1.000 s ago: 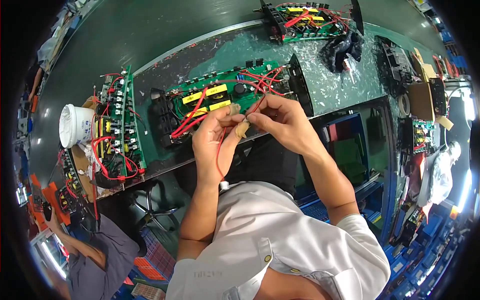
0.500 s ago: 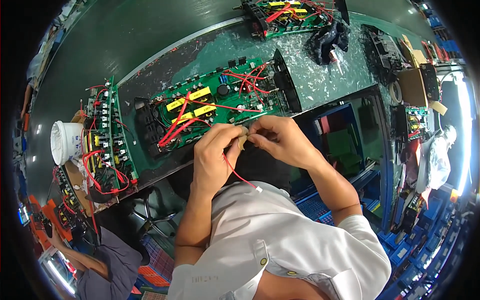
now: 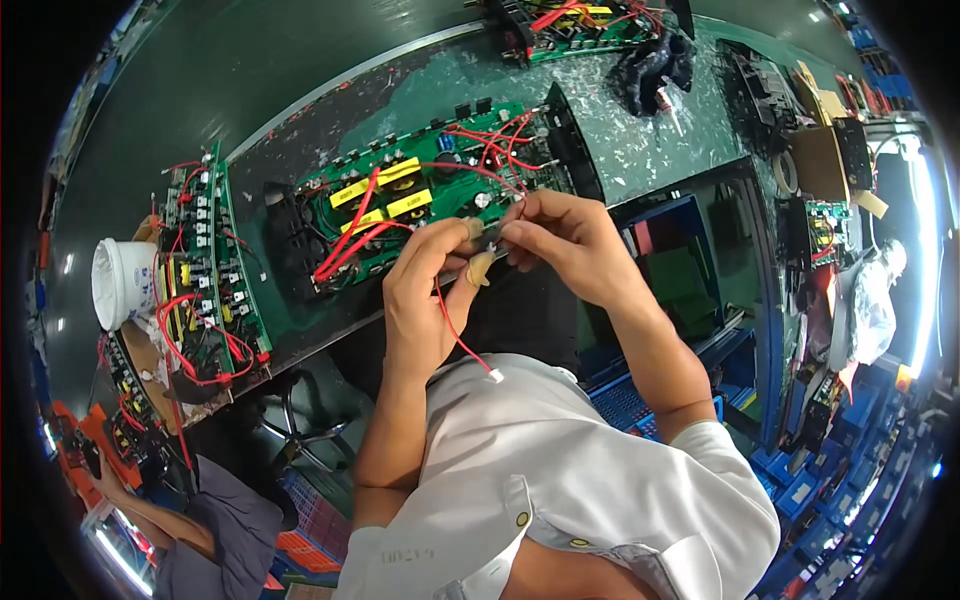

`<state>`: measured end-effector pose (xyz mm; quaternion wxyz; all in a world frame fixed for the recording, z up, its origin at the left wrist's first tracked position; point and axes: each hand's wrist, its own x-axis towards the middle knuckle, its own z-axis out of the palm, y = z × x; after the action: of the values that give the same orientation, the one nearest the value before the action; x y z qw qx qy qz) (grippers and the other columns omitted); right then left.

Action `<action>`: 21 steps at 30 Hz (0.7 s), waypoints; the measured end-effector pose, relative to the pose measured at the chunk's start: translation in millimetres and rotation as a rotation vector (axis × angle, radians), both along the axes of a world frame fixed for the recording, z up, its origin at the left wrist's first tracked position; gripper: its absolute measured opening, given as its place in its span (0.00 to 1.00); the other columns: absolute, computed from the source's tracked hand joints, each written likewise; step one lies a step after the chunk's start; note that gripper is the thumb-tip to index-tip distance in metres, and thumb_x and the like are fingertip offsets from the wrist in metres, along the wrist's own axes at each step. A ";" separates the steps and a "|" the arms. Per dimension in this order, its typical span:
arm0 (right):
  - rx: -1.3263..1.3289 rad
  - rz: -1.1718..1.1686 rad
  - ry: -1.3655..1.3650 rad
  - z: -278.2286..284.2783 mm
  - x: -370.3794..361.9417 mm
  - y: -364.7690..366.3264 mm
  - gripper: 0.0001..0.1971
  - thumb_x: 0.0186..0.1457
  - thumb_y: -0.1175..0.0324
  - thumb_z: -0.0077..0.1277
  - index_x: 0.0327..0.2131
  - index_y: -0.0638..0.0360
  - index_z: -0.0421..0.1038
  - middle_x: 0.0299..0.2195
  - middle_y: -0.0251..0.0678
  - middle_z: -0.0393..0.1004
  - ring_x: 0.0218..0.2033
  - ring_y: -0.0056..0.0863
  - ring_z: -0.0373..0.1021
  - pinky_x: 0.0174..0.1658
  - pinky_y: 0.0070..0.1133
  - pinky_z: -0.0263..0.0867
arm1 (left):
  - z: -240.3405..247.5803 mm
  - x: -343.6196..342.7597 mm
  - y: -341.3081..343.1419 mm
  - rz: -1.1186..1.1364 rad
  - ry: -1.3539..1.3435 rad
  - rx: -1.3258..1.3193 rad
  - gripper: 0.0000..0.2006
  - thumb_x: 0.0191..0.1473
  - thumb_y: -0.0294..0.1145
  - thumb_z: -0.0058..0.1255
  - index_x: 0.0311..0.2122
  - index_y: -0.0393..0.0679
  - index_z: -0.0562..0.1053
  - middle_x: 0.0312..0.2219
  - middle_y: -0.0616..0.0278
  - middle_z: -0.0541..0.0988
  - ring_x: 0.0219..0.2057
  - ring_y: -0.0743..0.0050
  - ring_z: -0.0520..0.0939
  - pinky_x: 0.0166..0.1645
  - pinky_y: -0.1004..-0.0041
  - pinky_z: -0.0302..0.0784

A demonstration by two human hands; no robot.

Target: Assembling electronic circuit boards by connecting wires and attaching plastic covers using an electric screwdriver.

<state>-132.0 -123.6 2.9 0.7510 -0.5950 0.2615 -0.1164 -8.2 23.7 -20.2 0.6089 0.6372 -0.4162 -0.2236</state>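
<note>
My left hand (image 3: 425, 285) is curled round a thin red wire (image 3: 452, 328), whose free end hangs over my shirt with a small white plug (image 3: 495, 375). Tan covers sit on its thumb and a fingertip, which are a little apart. Close beside it, the fingers of my right hand (image 3: 565, 240) are pinched together; what they hold is hidden. Both hands are over the near edge of a green circuit board (image 3: 420, 160) with yellow-wrapped transformers (image 3: 408, 204), red wires and black end panels (image 3: 575, 150). A small pale part (image 3: 491, 246) shows blurred between the fingertips.
Another board stands on edge (image 3: 228, 260) at the left, beside a white bucket (image 3: 122, 285). A third board assembly (image 3: 580, 30) and a black cloth (image 3: 650, 75) lie at the far side. A co-worker's arm (image 3: 150, 510) shows lower left. Blue bins (image 3: 800, 490) are at right.
Both hands have moved slightly up, closer to the board. The left thumb and fingertip have parted, and the right fingers have shifted. The hanging plug has swung a little left.
</note>
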 end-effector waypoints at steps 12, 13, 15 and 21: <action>0.005 0.002 -0.073 -12.3 14.8 23.1 0.07 0.60 0.74 0.55 0.40 0.67 0.74 0.34 0.32 0.78 0.34 0.17 0.74 0.37 0.15 0.70 | -17.5 6.8 13.2 0.037 0.448 -0.119 0.14 0.55 0.15 0.54 0.47 0.32 0.73 0.41 0.58 0.78 0.40 0.74 0.82 0.45 0.75 0.78; -0.051 -0.006 -0.049 -11.3 14.8 25.0 0.08 0.60 0.74 0.55 0.41 0.67 0.74 0.34 0.32 0.78 0.34 0.16 0.74 0.37 0.14 0.70 | -15.2 5.9 12.8 0.077 0.411 -0.077 0.15 0.55 0.14 0.54 0.48 0.32 0.73 0.40 0.57 0.79 0.40 0.73 0.82 0.45 0.75 0.79; -0.061 -0.015 0.008 -8.9 14.9 26.9 0.07 0.60 0.74 0.54 0.41 0.67 0.74 0.33 0.31 0.77 0.34 0.14 0.73 0.37 0.13 0.69 | -11.3 4.1 12.7 0.107 0.371 -0.032 0.16 0.54 0.13 0.53 0.49 0.32 0.73 0.39 0.56 0.80 0.40 0.73 0.83 0.45 0.75 0.79; -0.078 -0.033 0.010 -23.1 10.6 26.0 0.07 0.60 0.73 0.53 0.38 0.68 0.74 0.31 0.31 0.78 0.32 0.12 0.73 0.37 0.15 0.70 | -11.3 1.5 7.0 0.123 0.281 -0.026 0.20 0.51 0.11 0.55 0.51 0.33 0.72 0.38 0.54 0.81 0.38 0.73 0.83 0.44 0.76 0.80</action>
<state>-121.4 -97.7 -20.2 0.7241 -0.6198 0.2703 -0.1359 -6.7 30.8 -31.5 0.6818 0.6161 -0.2898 -0.2675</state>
